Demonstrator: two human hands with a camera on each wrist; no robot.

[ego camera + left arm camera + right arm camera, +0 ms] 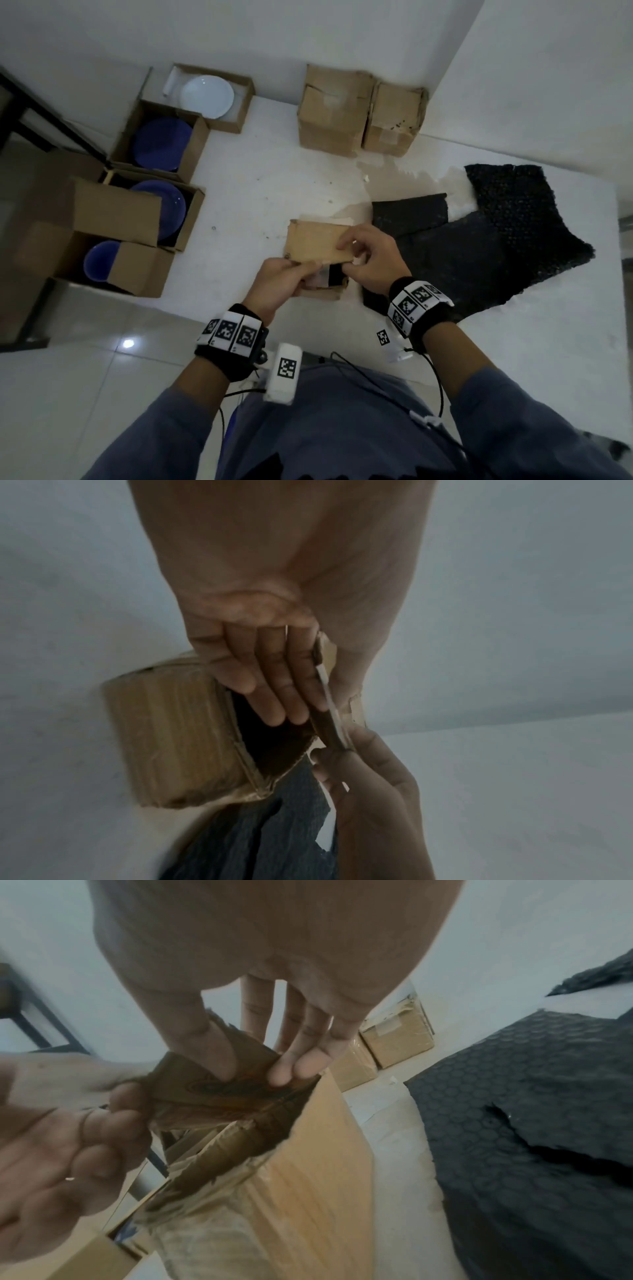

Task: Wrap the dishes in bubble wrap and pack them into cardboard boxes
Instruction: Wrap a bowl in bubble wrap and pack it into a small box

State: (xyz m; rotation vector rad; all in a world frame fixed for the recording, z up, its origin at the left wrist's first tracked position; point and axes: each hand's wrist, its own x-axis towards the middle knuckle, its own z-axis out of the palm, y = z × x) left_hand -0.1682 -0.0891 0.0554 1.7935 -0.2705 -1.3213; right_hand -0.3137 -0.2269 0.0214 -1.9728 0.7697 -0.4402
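A small cardboard box (322, 291) stands in the middle of the white surface with one flap (317, 243) raised. My left hand (301, 269) pinches the flap's near edge between fingers and thumb, and the left wrist view shows the flap (330, 704) edge-on. My right hand (346, 250) pinches the same flap at its right end, thumb and fingers on the cardboard (212, 1091). Something dark (334, 275) shows inside the box; what it is cannot be told. Black bubble wrap sheets (479, 253) lie to the right, one corner under the box.
Along the left stand open boxes holding a white plate (207, 96), blue plates (161, 144) (173, 209) and a blue bowl (101, 260). Two closed boxes (332, 109) (394, 120) sit at the back near the wall. A dark frame (51, 116) stands at far left.
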